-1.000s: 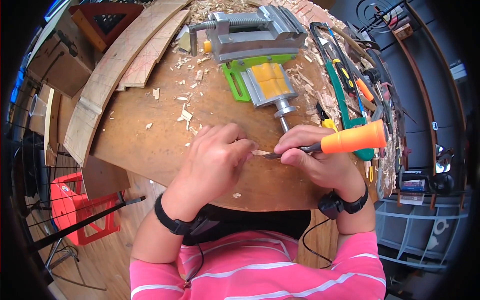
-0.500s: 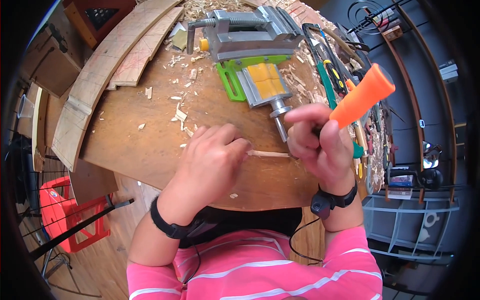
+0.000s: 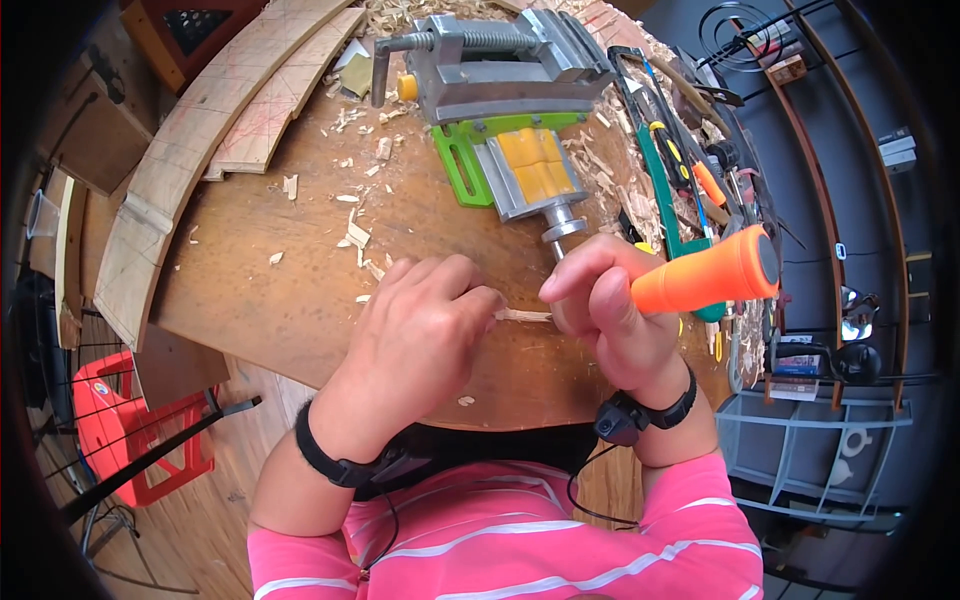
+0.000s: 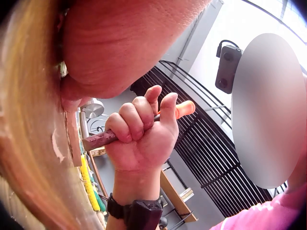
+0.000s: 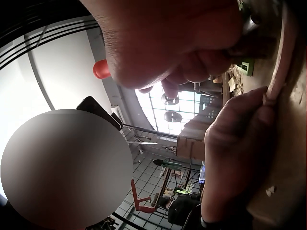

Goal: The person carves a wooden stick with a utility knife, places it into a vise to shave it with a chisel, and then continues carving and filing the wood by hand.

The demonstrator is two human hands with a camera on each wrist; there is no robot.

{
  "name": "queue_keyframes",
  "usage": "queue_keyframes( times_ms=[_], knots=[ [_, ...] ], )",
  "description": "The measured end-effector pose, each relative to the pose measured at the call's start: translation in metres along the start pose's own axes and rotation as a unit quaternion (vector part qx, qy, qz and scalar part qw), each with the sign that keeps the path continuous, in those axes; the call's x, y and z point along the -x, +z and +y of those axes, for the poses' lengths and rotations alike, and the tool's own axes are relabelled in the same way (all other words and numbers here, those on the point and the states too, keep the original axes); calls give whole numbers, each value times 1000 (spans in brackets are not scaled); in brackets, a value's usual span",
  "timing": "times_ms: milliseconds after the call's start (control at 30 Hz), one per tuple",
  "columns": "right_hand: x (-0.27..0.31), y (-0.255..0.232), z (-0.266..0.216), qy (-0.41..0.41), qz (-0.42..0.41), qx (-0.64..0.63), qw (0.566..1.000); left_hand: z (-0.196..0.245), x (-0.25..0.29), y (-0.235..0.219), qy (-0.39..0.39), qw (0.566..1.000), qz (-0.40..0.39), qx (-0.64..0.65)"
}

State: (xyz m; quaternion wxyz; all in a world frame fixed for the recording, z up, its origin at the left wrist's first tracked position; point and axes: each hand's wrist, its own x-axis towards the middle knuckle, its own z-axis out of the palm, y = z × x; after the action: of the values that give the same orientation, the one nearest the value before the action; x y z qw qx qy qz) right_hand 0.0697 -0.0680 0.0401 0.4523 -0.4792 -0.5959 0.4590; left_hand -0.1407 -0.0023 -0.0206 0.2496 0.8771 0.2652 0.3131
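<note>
The left hand [image 3: 415, 325] pinches one end of a thin wooden stick [image 3: 525, 315] low over the table, its back towards the head camera. From the right, the right hand [image 3: 618, 315] grips a tool with an orange handle [image 3: 705, 270]; the handle sticks out past the thumb to the right. In the left wrist view curled fingers hold the tool's dark shaft [image 4: 101, 139], its flat end pointing left. The right wrist view shows the stick [image 5: 284, 57] rising from the left fingertips [image 5: 268, 98]. In the head view the right hand hides the stick's far end.
A metal vise [image 3: 510, 75] and a smaller clamp with yellow jaws [image 3: 540, 165] stand beyond the hands. Curved boards [image 3: 190, 150] lie at the left. Saws, other tools and shavings crowd the right side. A red stool [image 3: 100, 420] stands on the floor.
The right hand first lifted off the stick with the orange handle tilted up, then came back lower and leftward, the handle now flatter. The left hand has kept its pinch.
</note>
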Motion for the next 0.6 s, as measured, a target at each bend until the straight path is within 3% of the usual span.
queue_keyframes(
  times_ms=[300, 367, 467, 600],
  knots=[
    [-1, 9, -2, -19, 17, 20, 999, 1, 0, -1, 7, 1000, -2, -1],
    [4, -2, 0, 11, -31, -11, 999, 1, 0, 0, 9, 1000, 0, -1],
    [0, 4, 2, -39, 8, -5, 999, 1, 1, 1, 11, 1000, 4, -2],
    [2, 1, 4, -29, 5, -5, 1000, 1, 1, 2, 5, 1000, -7, 7]
  ],
)
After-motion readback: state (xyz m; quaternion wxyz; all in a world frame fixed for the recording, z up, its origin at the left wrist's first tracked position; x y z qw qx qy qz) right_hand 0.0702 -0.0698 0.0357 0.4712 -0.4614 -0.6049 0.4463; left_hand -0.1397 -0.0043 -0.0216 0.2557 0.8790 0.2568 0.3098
